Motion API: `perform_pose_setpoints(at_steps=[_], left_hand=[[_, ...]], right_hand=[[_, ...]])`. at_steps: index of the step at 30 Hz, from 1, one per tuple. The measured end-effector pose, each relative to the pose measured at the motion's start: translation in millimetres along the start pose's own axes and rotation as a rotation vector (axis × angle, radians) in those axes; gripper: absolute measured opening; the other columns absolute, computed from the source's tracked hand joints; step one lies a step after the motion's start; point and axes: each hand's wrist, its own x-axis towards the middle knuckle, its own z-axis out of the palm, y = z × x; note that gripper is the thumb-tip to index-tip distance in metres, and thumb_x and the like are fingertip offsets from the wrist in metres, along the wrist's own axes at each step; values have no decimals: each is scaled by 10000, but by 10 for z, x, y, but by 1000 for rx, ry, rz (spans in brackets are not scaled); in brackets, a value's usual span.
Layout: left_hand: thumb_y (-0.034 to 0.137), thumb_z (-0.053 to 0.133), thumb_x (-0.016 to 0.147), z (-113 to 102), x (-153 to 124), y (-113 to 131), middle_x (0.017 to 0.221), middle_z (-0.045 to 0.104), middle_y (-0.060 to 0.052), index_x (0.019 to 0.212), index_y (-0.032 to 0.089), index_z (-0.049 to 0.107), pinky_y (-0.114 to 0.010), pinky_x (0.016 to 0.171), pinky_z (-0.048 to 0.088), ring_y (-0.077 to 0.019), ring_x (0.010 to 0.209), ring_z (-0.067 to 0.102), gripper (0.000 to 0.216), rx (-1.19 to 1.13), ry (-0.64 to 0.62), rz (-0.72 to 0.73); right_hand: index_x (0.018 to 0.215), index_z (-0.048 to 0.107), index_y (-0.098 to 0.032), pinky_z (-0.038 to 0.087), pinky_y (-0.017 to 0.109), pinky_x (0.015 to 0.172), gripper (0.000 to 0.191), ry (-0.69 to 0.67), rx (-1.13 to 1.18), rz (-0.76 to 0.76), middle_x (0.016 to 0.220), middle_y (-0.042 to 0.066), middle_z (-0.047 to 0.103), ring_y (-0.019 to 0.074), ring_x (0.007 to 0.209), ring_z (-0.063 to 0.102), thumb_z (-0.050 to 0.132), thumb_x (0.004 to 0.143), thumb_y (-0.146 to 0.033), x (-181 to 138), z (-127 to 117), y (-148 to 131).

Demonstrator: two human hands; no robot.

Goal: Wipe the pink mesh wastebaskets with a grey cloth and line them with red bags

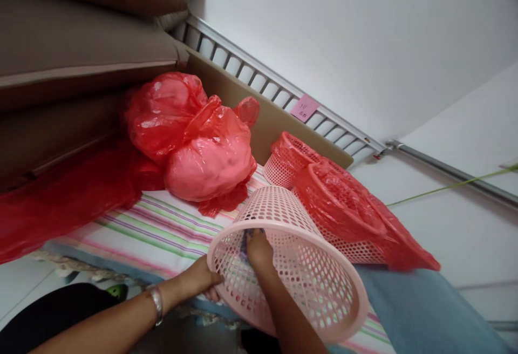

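A pink perforated plastic basket (307, 267) lies on its side on a striped cloth (162, 230), its mouth toward me. My left hand (202, 278) grips its rim at the lower left; a metal bangle sits on that wrist. My right hand (259, 249) reaches deep inside the basket, fingers closed against the bottom on something dark bluish that I cannot make out.
Two more pink baskets (289, 160) wrapped in red plastic (364, 219) lie behind. A knotted red plastic bag (198, 143) sits to the left, beside brown cushions (81, 46). A white railing (283, 92) with a pink note (304, 107) runs along the wall. A blue cloth (416, 311) lies at right.
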Motion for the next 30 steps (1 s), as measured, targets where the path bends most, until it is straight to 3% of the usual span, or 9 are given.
perform_pose_setpoints(at_steps=[6,10,13,18,20,23,26,30], left_hand=[[204,557,661,10,-34,82,475,639,-30,742,134,622,-285,452,490,-177,418,616,125,35,20,5],[233,549,682,14,-38,111,427,599,-2,745,137,628,-242,413,456,-164,388,596,139,100,16,37],[301,531,731,-22,-41,182,448,604,-9,757,127,630,-240,415,436,-168,402,587,202,153,43,82],[260,531,739,-79,-167,466,781,722,-58,802,132,675,-274,673,468,-209,750,643,203,412,160,295],[254,493,762,-93,-229,582,752,719,-64,798,128,686,-275,640,450,-212,709,639,234,548,173,333],[244,497,756,-145,-249,649,776,728,-68,820,128,696,-274,640,451,-217,719,645,239,544,163,345],[248,568,715,-208,-185,529,851,733,-67,880,127,690,-285,702,480,-213,765,648,239,320,83,270],[280,649,646,-167,-94,224,593,658,-31,818,106,663,-281,523,476,-168,508,590,245,91,-30,24]], right_hand=[[1412,347,-95,495,354,806,556,-22,-3,-154,1156,203,595,282,956,631,350,894,-296,-1064,251,-46],[1408,373,-136,505,368,799,554,-35,-6,-232,1083,171,633,279,915,641,350,870,-268,-1314,314,-5],[1420,350,-137,507,384,764,574,-18,-63,-191,1050,166,647,294,875,649,368,865,-283,-1052,230,15],[1297,503,-152,469,385,839,461,-12,-23,12,1118,167,632,279,988,628,312,919,-336,-260,21,67],[1265,529,-176,437,362,900,462,-14,5,26,1212,141,598,255,1098,578,249,942,-350,10,-32,94],[1295,501,-172,412,360,935,490,-15,17,57,1292,135,548,251,1170,529,205,951,-357,280,-46,111],[1283,515,-163,429,371,901,483,-37,18,97,1243,153,582,260,1117,568,207,948,-324,404,-13,101],[1250,541,-158,419,334,909,463,-36,17,78,1230,147,591,238,1130,556,221,946,-295,418,-11,93]])
